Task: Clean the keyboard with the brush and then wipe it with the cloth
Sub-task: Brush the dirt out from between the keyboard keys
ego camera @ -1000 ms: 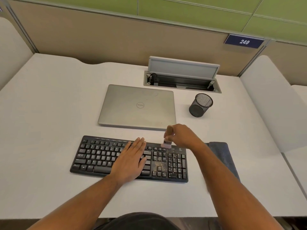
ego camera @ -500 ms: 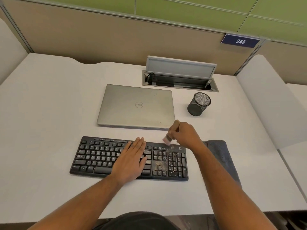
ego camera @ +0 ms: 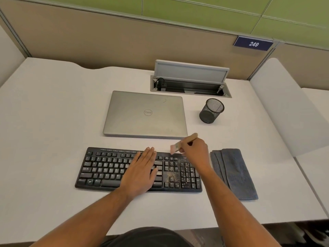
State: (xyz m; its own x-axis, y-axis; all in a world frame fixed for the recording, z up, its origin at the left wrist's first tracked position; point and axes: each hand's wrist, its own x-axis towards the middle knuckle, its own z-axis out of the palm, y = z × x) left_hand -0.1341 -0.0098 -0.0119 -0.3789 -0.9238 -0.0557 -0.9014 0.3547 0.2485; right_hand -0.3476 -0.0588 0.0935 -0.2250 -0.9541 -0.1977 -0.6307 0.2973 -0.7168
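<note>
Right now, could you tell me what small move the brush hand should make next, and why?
Probably sweep the brush down over the crumbs: the right hand holds it at the keyboard top edge, and the left hand steadies the keys.

Black keyboard (ego camera: 124, 168), tan-speckled; grey-blue cloth (ego camera: 235, 173); silver laptop (ego camera: 145, 114).

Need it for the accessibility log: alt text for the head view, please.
A person's right hand holds a brush at the far edge of a crumb-speckled black keyboard while the left hand lies flat on its keys. A folded grey cloth lies right of it; a closed laptop and mesh cup sit behind.
</note>
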